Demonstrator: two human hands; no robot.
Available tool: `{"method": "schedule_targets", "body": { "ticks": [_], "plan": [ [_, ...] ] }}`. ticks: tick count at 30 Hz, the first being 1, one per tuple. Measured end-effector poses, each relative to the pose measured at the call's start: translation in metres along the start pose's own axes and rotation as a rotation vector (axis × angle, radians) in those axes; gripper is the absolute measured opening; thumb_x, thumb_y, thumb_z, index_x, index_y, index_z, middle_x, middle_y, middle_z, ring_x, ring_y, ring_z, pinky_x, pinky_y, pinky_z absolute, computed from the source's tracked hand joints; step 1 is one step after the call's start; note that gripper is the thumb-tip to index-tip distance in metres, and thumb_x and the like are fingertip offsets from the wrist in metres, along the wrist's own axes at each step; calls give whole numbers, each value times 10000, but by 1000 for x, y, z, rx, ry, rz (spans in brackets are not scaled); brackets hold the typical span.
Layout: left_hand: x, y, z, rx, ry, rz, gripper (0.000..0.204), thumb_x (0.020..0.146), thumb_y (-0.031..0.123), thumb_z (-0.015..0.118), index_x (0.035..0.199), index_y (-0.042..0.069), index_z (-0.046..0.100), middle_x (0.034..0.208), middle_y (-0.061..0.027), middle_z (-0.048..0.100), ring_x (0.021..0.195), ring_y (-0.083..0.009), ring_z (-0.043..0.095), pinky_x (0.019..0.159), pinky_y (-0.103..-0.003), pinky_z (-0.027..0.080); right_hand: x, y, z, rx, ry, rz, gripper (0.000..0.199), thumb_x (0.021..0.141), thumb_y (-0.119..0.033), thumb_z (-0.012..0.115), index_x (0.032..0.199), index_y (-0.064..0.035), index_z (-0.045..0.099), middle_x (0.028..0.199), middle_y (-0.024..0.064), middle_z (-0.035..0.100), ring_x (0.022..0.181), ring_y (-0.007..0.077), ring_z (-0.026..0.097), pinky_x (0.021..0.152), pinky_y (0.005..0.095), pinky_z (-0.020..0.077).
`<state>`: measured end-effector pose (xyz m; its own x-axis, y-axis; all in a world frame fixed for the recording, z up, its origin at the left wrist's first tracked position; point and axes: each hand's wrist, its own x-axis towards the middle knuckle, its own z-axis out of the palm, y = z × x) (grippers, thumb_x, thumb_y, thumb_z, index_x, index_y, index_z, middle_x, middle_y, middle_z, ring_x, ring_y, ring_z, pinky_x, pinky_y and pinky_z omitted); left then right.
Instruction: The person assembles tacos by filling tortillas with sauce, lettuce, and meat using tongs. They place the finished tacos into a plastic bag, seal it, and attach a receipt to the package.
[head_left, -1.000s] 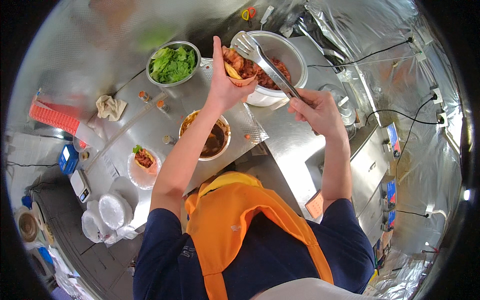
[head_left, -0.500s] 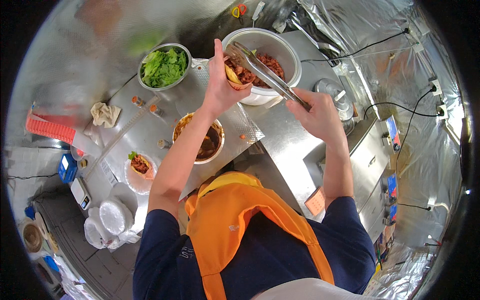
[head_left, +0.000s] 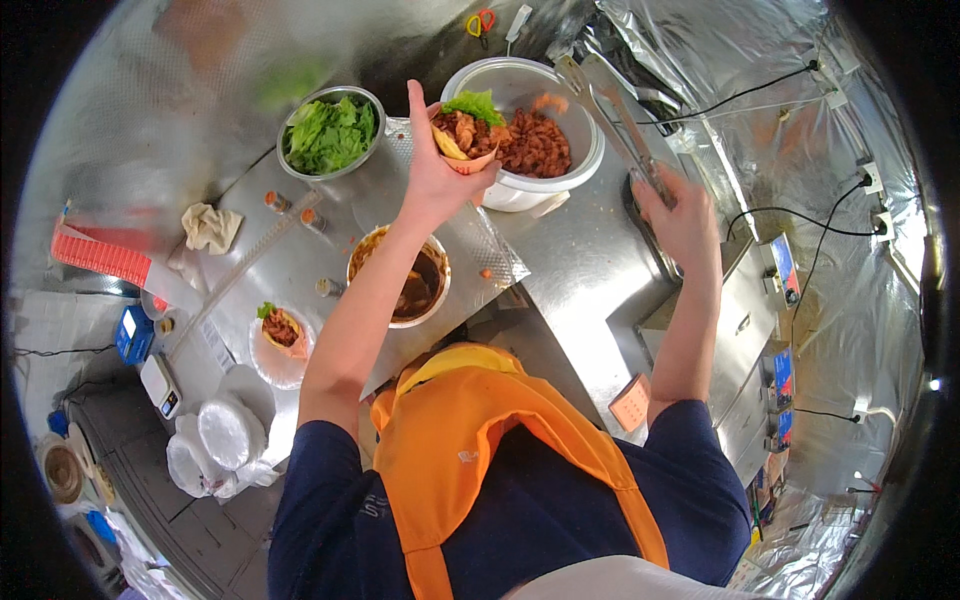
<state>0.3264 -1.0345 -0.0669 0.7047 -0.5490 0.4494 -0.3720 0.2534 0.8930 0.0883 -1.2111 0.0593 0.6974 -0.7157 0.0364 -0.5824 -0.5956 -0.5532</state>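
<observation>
The left hand (head_left: pixel 432 180) cups a filled paper cone (head_left: pixel 462 138) at the big meat bowl's (head_left: pixel 520 190) nine o'clock rim. Right hand (head_left: pixel 685 222) clasps metal tongs (head_left: pixel 615 110) over the bench (head_left: pixel 575 280). The cone looks light, soft and crushable, best cradled low, kept upright.

A single head-worn fisheye view looks steeply down from above the person's orange apron (head_left: pixel 500 450) onto the steel worktop (head_left: pixel 560 270). Both raised hands sit mid-frame at arm's length. Straight edges bend toward the dark circular rim.
</observation>
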Motion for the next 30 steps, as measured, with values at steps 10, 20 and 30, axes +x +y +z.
{"method": "schedule_targets", "body": {
  "ticks": [10,20,30],
  "plan": [
    [-11,-10,-13,134,15,67,1334,736,-3,872,1643,56,-105,1469,-204,403,1228,-245,586,1051,-353,510,-35,-34,16,175,-218,-159,235,944,-110,703,1140,9,753,692,57,670,593,108,633,574,286,521],
    [-30,-7,-39,47,114,102,1392,690,44,908,1643,55,-106,1422,-189,444,1245,-268,575,1080,-365,484,-28,-51,27,338,-207,-171,312,965,-148,696,1245,-13,728,722,50,679,661,71,607,626,268,522],
    [-138,22,-149,52,315,-8,1413,670,50,931,1663,144,-71,1428,-173,462,1257,-271,585,1058,-398,515,137,71,118,-704,-191,-61,589,853,-527,753,1106,5,737,1095,213,746,1056,386,711,865,517,546]
  ]
}}
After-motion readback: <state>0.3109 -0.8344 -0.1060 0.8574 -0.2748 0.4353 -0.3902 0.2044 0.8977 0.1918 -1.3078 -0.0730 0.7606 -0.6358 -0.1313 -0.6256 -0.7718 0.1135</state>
